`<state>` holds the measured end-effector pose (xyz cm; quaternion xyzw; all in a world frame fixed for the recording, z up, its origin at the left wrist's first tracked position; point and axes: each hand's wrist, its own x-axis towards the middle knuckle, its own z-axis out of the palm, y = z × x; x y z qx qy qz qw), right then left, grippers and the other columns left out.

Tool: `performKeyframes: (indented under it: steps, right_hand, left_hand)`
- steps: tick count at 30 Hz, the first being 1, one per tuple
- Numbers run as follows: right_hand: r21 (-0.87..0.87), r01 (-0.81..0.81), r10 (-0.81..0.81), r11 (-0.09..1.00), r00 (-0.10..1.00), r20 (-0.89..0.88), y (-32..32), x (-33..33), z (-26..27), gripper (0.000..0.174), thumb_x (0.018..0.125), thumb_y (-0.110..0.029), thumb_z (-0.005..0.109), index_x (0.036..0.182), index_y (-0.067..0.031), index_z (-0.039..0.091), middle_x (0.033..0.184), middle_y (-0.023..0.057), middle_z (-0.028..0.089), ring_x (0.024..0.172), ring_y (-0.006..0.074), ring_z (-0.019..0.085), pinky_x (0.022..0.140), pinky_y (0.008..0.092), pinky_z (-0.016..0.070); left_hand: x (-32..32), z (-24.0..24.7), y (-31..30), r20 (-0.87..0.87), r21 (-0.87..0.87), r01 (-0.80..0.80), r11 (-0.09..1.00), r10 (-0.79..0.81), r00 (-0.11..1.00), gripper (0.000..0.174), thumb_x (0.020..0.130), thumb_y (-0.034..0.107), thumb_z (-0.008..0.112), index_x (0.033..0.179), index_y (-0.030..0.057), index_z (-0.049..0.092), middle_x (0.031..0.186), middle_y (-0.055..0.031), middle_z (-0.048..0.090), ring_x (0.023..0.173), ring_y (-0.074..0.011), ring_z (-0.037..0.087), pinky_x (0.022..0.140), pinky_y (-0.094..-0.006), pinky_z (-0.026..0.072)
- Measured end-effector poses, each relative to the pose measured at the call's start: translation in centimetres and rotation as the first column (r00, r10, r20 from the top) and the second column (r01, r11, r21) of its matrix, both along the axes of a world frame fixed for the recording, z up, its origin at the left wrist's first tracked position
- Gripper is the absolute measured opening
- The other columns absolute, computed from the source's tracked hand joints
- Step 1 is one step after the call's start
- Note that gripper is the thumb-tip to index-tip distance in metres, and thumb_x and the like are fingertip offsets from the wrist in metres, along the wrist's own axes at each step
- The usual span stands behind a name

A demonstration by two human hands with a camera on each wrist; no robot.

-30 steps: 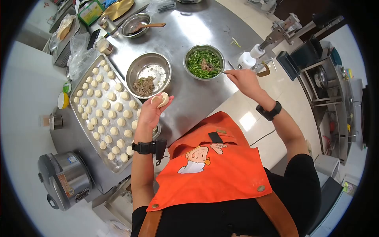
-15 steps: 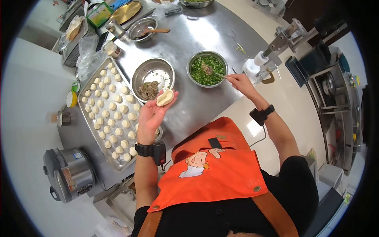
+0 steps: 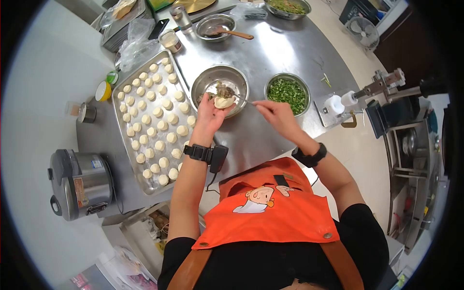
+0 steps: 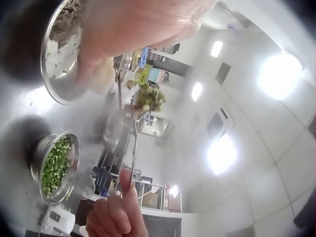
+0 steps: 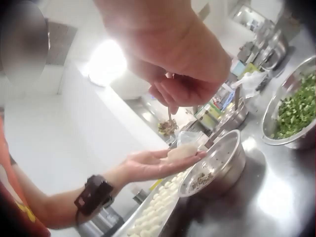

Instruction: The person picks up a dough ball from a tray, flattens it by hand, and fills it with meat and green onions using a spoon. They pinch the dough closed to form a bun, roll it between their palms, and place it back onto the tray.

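Note:
My left hand (image 3: 211, 116), palm up beside the near rim of the meat bowl (image 3: 243, 77), holds a cupped dough wrapper (image 3: 224, 102) on its fingers. My right hand (image 3: 279, 117) pinches the handle of a metal spoon (image 3: 245, 100), which carries a lump of meat with green bits (image 3: 224, 91) just above the wrapper. In the left wrist view the loaded filling (image 4: 149, 98) stands clear of the wrapper (image 4: 102, 77). The right wrist view has the wrapper (image 5: 182, 152) lying on the open palm. To the right sits a bowl of chopped greens (image 3: 287, 94).
A tray (image 3: 126, 145) of many dough pieces lies at the left, a rice cooker (image 3: 79, 183) beyond it. Further back are a bowl with a wooden-handled tool (image 3: 237, 34), jars (image 3: 170, 40) and plastic bags (image 3: 137, 43). A clamped device (image 3: 338, 104) stands at the right edge.
The spoon has left the greens bowl and moved left to above the wrapper, carrying filling. My left hand with the wrapper is now over the meat bowl's near side. The head view has shifted.

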<state>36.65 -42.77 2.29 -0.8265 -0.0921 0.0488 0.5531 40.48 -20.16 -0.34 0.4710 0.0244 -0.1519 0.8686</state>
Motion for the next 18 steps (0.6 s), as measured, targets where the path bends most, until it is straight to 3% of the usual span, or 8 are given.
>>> performKeyframes:
  steps: [2,3,4,6,10,13,16,18]
  right_hand:
    - [-0.323,-0.007,0.108,0.947,0.949,0.297,1.1,-0.4,-1.0,0.029,0.088,-0.013,0.057,0.114,-0.0051,0.063,0.059,0.0007,0.045,0.053,0.0089,0.047,0.046,0.0281,0.0388]
    - [-0.525,0.03,0.241,0.85,0.865,0.44,1.4,-0.7,-1.8,0.031,0.085,-0.011,0.057,0.116,-0.0066,0.062,0.06,0.0023,0.047,0.054,0.0115,0.049,0.047,0.0301,0.0404]
    - [-0.688,0.112,0.394,0.717,0.749,0.532,1.6,-1.1,-2.3,0.035,0.083,-0.009,0.058,0.117,-0.008,0.061,0.062,0.0039,0.048,0.054,0.0142,0.052,0.047,0.0322,0.042]
    - [-0.715,0.14,0.406,0.685,0.741,0.535,2.2,-1.9,-2.3,0.04,0.079,-0.008,0.057,0.119,-0.0108,0.059,0.064,0.0036,0.049,0.056,0.0174,0.055,0.047,0.0338,0.043]
    - [-0.722,0.182,0.387,0.668,0.744,0.545,2.8,-2.2,-2.4,0.037,0.081,-0.008,0.057,0.117,-0.0113,0.06,0.064,0.0034,0.052,0.056,0.0183,0.056,0.047,0.0342,0.0431]
    - [-0.569,0.188,0.258,0.801,0.748,0.611,3.3,-1.7,-3.2,0.03,0.085,-0.012,0.059,0.115,-0.0083,0.063,0.061,0.0055,0.053,0.052,0.016,0.054,0.046,0.0319,0.0419]
    - [-0.144,0.12,-0.082,0.982,0.966,0.246,4.0,-1.4,-1.6,0.027,0.091,-0.019,0.059,0.113,-0.0051,0.064,0.056,0.0012,0.05,0.049,0.0102,0.049,0.044,0.0269,0.0374]
    - [0.07,0.067,-0.062,0.995,0.995,-0.072,3.7,-0.1,-0.8,0.027,0.092,-0.021,0.057,0.112,-0.0041,0.065,0.055,-0.0022,0.048,0.047,0.0087,0.045,0.043,0.0247,0.0355]
  left_hand:
    - [-0.2,3.0,-0.5,-0.199,-0.151,-0.114,0.982,0.083,0.977,0.057,0.103,0.038,0.02,0.131,-0.0093,0.033,0.136,-0.0241,0.04,0.126,-0.0368,0.04,0.107,-0.0518,0.0352]
    - [-0.4,4.6,-0.7,-0.361,-0.24,-0.229,0.943,0.132,0.923,0.057,0.103,0.038,0.02,0.132,-0.009,0.032,0.137,-0.0237,0.039,0.127,-0.0369,0.04,0.108,-0.0522,0.0346]
    - [-0.3,4.3,-0.3,-0.34,-0.251,-0.225,0.942,0.132,0.931,0.054,0.103,0.035,0.021,0.134,-0.0083,0.03,0.139,-0.0227,0.037,0.128,-0.0366,0.038,0.108,-0.052,0.0341]
    - [0.7,-0.2,1.9,0.051,0.11,-0.023,0.994,0.017,0.999,0.047,0.103,0.028,0.028,0.132,-0.0084,0.033,0.136,-0.0223,0.04,0.126,-0.0357,0.04,0.108,-0.0505,0.0359]
    - [1.2,-1.3,3.6,0.219,0.614,0.04,0.789,-0.219,0.951,0.033,0.099,0.013,0.039,0.124,-0.0092,0.041,0.127,-0.0215,0.047,0.119,-0.0336,0.048,0.105,-0.0463,0.0409]
    - [1.4,-2.6,4.5,0.257,0.646,-0.02,0.763,-0.192,0.947,0.026,0.097,0.006,0.041,0.118,-0.0098,0.046,0.12,-0.0215,0.052,0.112,-0.0331,0.053,0.102,-0.0429,0.044]
    - [2.3,-5.4,6.0,0.239,0.506,-0.038,0.862,-0.098,0.966,0.027,0.096,0.005,0.04,0.117,-0.0108,0.046,0.119,-0.023,0.053,0.111,-0.0341,0.054,0.102,-0.0416,0.045]
    - [2.3,-5.0,6.5,0.185,0.374,0.012,0.927,-0.088,0.979,0.03,0.097,0.007,0.038,0.12,-0.0116,0.045,0.121,-0.0244,0.052,0.112,-0.0352,0.054,0.102,-0.0423,0.0449]
